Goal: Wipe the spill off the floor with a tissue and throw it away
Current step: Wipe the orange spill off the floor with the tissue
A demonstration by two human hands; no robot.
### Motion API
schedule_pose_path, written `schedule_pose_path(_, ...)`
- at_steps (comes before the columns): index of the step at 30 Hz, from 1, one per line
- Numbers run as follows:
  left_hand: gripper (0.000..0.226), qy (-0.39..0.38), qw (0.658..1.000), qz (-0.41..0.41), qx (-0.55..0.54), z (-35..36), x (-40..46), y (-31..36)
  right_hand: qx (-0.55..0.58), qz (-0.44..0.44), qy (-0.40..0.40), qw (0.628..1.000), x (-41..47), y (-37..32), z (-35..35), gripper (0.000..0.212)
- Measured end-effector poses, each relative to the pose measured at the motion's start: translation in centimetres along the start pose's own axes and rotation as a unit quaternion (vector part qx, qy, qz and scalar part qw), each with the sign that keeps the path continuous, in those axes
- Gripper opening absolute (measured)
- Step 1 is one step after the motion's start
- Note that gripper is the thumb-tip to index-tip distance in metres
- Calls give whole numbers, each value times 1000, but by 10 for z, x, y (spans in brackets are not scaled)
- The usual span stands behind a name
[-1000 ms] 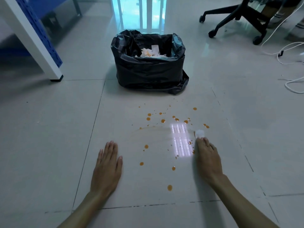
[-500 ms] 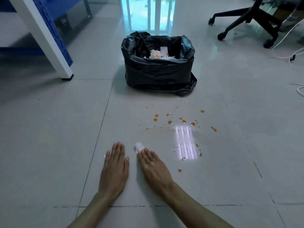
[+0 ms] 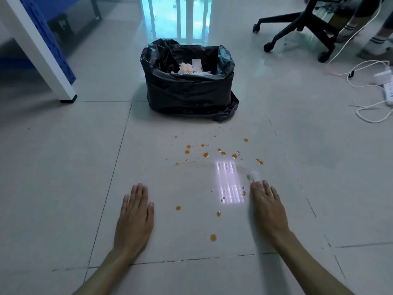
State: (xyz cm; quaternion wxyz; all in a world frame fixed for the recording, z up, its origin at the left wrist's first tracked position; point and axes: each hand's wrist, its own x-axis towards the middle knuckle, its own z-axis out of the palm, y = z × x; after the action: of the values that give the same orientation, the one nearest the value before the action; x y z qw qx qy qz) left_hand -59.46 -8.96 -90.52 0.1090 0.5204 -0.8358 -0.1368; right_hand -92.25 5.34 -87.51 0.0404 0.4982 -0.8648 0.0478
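Orange drops of the spill (image 3: 205, 154) are scattered over the pale floor tiles, with a few more nearer me (image 3: 213, 237). My right hand (image 3: 268, 206) presses flat on a small white tissue (image 3: 254, 176) that pokes out past its fingertips, at the right edge of the spill. My left hand (image 3: 135, 216) lies flat on the floor to the left, fingers together, holding nothing. A bin lined with a black bag (image 3: 187, 90) stands beyond the spill, with crumpled tissues inside.
A white and blue table leg (image 3: 44, 54) stands at the far left. At the far right are an office chair base (image 3: 297, 24), a person's feet in socks (image 3: 376, 43), and white cables with a power strip (image 3: 374, 94) on the floor.
My right hand with the tissue has swept from beside my left hand back to the right side of the spill. The left hand stayed planted.
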Motion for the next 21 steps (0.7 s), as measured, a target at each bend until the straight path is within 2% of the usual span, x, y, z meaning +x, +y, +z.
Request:
schedule_pose_path(3, 61, 11, 1000, -1, 4, 3, -4, 1, 33, 31, -9, 999, -9, -14, 3, 59)
schedule_pose_path(6, 61, 17, 1000, -5, 6, 5, -6, 1, 73, 17, -28, 997, -11, -41, 8, 64)
schedule_pose_path(10, 61, 20, 1000, -6, 9, 6, -7, 3, 116, -88, -47, 988, -23, -101, 15, 75)
schedule_pose_path(12, 61, 18, 1000, -6, 10, 7, -7, 4, 111, -151, -24, 982, -25, -139, 15, 58)
schedule_pose_path(15, 62, 10, 1000, 3, 4, 5, -7, 0, 77, -246, -33, 966, -27, -177, 10, 64)
schedule_pose_path(18, 61, -7, 1000, 20, 2, 4, -9, -6, 49, -337, -36, 940, -38, -180, 11, 65)
schedule_pose_path(21, 61, 1, 1000, 20, 6, 3, -9, -6, 27, -388, -18, 921, -45, -161, 13, 53)
